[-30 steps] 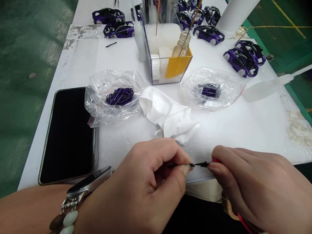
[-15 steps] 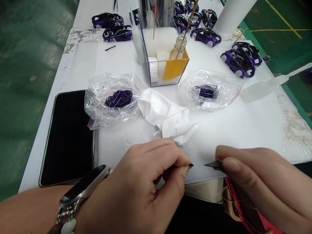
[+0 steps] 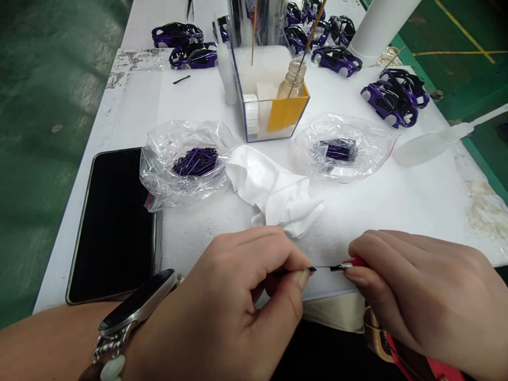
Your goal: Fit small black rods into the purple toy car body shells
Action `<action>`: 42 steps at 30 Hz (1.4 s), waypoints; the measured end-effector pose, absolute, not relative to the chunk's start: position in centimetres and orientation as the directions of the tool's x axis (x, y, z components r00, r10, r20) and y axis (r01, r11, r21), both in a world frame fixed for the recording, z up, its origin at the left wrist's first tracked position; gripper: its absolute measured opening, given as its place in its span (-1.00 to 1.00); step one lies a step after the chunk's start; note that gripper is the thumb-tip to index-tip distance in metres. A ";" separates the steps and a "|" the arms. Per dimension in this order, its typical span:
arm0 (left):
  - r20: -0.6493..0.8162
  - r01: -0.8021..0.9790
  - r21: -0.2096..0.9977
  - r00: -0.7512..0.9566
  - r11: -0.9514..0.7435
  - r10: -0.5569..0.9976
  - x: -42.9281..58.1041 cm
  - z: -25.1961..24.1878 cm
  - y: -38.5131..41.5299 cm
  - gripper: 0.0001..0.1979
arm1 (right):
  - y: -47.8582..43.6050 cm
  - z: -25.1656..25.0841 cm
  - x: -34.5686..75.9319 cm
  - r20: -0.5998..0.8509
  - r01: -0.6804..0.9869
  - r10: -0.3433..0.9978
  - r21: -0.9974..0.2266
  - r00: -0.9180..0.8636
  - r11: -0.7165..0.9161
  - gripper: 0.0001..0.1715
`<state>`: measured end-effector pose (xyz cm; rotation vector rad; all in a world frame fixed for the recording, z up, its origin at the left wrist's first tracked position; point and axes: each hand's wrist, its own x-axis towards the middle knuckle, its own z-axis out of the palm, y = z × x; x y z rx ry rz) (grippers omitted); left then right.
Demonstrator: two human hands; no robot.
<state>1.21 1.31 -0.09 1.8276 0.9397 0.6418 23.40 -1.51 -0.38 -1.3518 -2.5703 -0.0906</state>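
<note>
My left hand [image 3: 242, 296] is closed in a pinch on a thin dark stick-like part [image 3: 311, 269], whose tip pokes out past the thumb. My right hand [image 3: 420, 296] is closed on a small red-handled blade tool [image 3: 343, 266]. The tool's tip touches the end of the dark part. Both hands hover at the near edge of the white table [image 3: 397, 201]. A dark wristband with a bead bracelet [image 3: 135, 307] is on my left wrist.
Behind the hands lies a crumpled white cloth [image 3: 273, 190]. Two open plastic bags hold purple parts: left bag [image 3: 190, 161], right bag [image 3: 341, 151]. A clear box with a glue bottle [image 3: 273, 100], a black tablet [image 3: 113, 222], a white squeeze bottle [image 3: 432, 143] and several purple toy car shells [image 3: 395, 95] stand around.
Half a second ago the tool was drawn away to the right, apart from the dark part. Now my right hand has come back left and the tool tip meets the part again.
</note>
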 end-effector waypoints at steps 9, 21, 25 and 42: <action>-0.092 0.333 0.935 0.562 -0.123 0.822 1.2 -0.1 1.4 -0.83 | -1.4 -0.3 23.4 0.241 0.812 0.795 -0.042 -0.557 0.582 -0.51; -0.412 0.269 0.911 0.580 0.313 0.703 1.4 0.0 1.8 -0.83 | -1.3 0.0 23.1 0.245 0.807 0.788 -0.036 -0.564 0.589 -0.49; -0.476 0.252 0.877 0.579 0.410 0.662 1.3 -0.1 1.9 -0.83 | -1.5 0.1 23.1 0.271 0.808 0.773 0.028 -0.573 0.589 -0.50; -0.347 0.307 0.930 0.555 0.201 0.756 1.4 -0.3 1.6 -0.82 | -1.9 -0.3 22.9 0.060 0.831 0.848 -0.174 -0.526 0.528 -0.54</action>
